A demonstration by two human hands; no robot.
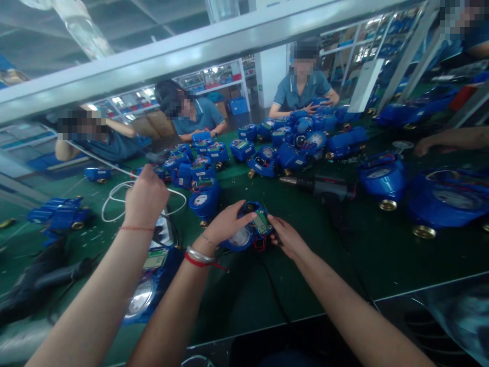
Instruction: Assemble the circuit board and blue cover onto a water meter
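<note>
A blue water meter (pixel 240 238) with a clear round dial and a green circuit board (pixel 262 222) lies in front of me on the table. My left hand (pixel 229 221) grips it from the left, its thumb at the board's edge. On the other side, my right hand (pixel 287 235) is closed, fingertips at the board's right edge. A dark slim object shows under those fingers; its kind is unclear. Red wires (pixel 260 243) hang below the board.
A co-worker's arm (pixel 147 196) reaches in from the left, beside another blue meter (pixel 143 295) and a white power strip (pixel 164 232). Many blue meters (pixel 263 160) stand farther back. A black hot-air gun (pixel 332 188) lies right of centre. Several people sit opposite.
</note>
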